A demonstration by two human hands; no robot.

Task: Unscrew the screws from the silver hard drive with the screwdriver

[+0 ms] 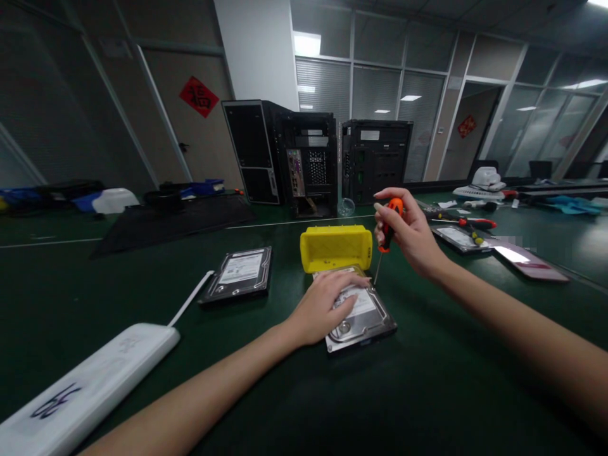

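My left hand [325, 304] lies across the top of a silver hard drive [373, 316], its fingers stretched out over the label. Between the fingers of my right hand [408, 225] is a screwdriver [395, 209] with an orange and black handle, held almost upright. Its thin shaft points down to the right edge of the drive; whether the tip touches a screw is too small to tell. Just behind the drive, a yellow plastic bin [336, 250] has its opening toward me, with a few tiny bits inside.
Another hard drive [240, 272] lies to the left, near a white power strip [95, 380]. On the right are a third drive [458, 239], pliers [475, 223] and a phone [529, 259]. Black computer cases [251, 152] stand at the back beside a dark mat [175, 218].
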